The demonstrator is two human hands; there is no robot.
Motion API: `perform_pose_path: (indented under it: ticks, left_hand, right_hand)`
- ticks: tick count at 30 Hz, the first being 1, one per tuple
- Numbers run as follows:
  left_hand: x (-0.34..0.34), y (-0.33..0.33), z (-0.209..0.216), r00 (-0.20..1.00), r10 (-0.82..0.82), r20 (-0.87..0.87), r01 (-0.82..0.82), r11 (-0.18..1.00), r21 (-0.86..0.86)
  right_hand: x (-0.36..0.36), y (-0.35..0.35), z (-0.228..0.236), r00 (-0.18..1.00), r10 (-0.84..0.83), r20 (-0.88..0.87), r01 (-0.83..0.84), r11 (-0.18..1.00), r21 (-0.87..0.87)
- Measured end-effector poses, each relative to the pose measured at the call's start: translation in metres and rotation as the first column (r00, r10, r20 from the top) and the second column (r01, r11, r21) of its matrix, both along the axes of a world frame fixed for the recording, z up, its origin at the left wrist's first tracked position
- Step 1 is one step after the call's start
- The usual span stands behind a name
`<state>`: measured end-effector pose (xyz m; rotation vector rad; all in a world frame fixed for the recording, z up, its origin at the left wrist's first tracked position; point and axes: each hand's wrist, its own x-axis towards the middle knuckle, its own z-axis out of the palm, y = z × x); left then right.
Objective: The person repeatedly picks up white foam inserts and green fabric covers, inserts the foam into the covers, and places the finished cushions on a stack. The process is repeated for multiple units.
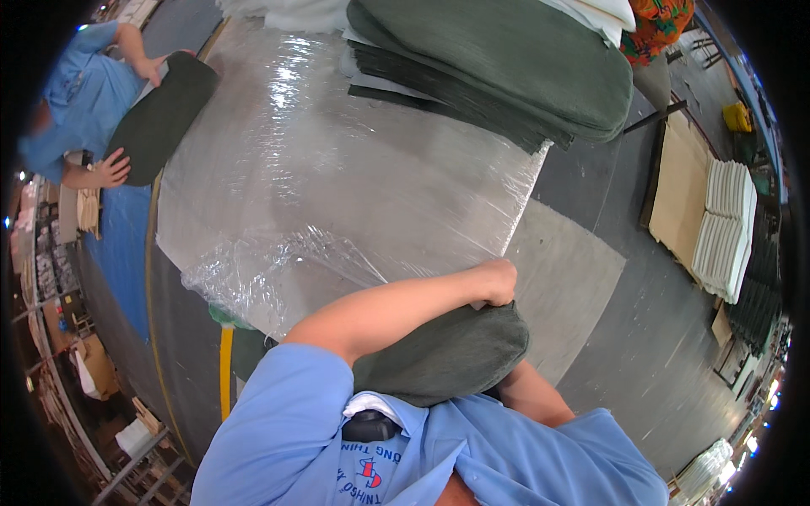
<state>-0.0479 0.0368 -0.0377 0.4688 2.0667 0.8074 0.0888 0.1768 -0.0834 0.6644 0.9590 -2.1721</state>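
A dark green mat (456, 358) is at 5 o'clock from the middle of the view, close against the person's shirt (278, 422). The left hand (496, 282), toward 4 o'clock, is curled into a fist, its fingers pinching the mat's upper edge. The right forearm (536, 395) passes behind the mat, hiding the right hand, so I cannot tell how those fingers stand. A table (337, 169) wrapped in clear plastic spreads toward 11 o'clock; at 1 o'clock a pile of green mats (498, 67) lies on it. At 10 o'clock a co-worker (72, 105) holds another mat (169, 118) with both hands.
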Motion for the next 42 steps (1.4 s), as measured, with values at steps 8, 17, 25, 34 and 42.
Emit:
perform_pose_path:
  ticks: [8,17,25,34,42]
  left_hand:
    - [0.044,-0.062,0.022,0.965,0.209,-0.161,-0.162,0.951,0.263]
    - [0.103,-0.101,0.049,0.910,0.368,-0.191,-0.353,0.929,0.108]
    - [0.109,-0.108,0.044,0.711,0.490,-0.505,-0.525,0.847,0.083]
    - [0.189,-0.158,0.057,0.719,0.607,-0.338,-0.641,0.768,0.015]
    - [0.196,-0.181,0.065,0.639,0.670,-0.378,-0.733,0.680,-0.034]
  right_hand:
    - [-0.028,-0.021,0.030,0.981,0.045,0.190,0.047,0.889,-0.456]
    - [-0.029,-0.018,0.045,0.960,0.187,0.209,-0.083,0.900,-0.428]
    - [-0.029,-0.025,0.036,0.983,0.185,0.008,-0.174,0.937,-0.304]
    - [-0.019,-0.022,0.064,0.949,0.261,-0.175,-0.277,0.958,-0.074]
    - [-0.032,-0.006,0.034,0.841,0.401,-0.363,-0.394,0.914,0.096]
